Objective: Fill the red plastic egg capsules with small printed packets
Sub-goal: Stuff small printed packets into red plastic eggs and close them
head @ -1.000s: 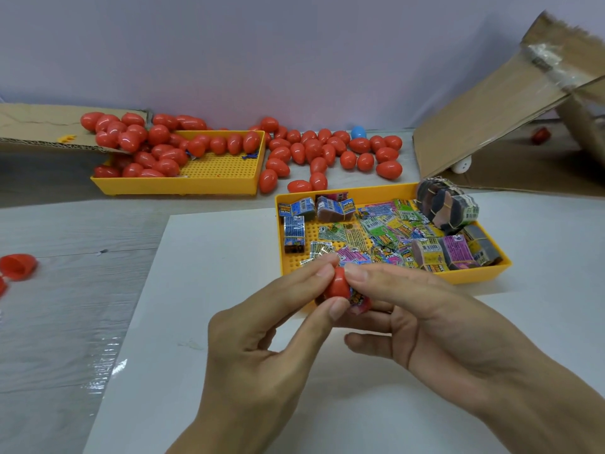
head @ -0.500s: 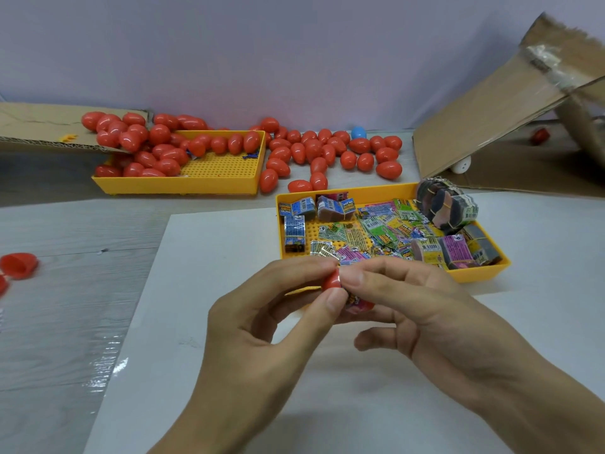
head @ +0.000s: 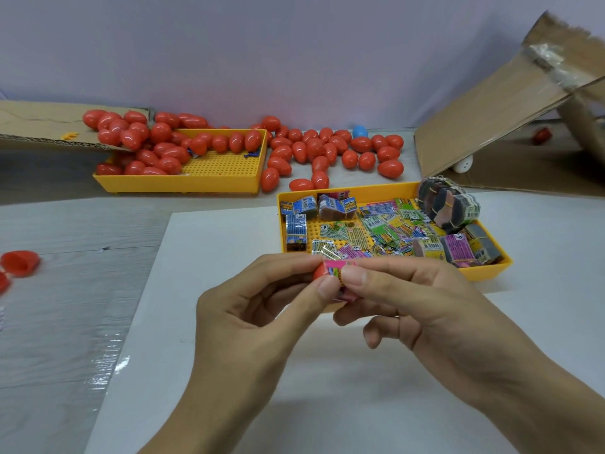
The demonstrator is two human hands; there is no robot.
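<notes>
Since half a second ago, a pink printed packet has come up into sight between the fingertips, covering most of the red capsule half that showed there before; both hands have barely shifted.

Largest first: the white sheet spans the foreground, with the packet tray at about 1 o'clock from the hands and the egg tray with its red eggs at 11 o'clock. Loose capsule halves lie at 9 o'clock.

The left hand pinches the capsule half between thumb and forefinger, fingers curled. The right hand pinches the packet against it with its thumb.

Judging from this, the packet is being fed in. It should be folded or rolled narrow, pressed fully below the rim, with the shell held steady so it closes cleanly.
</notes>
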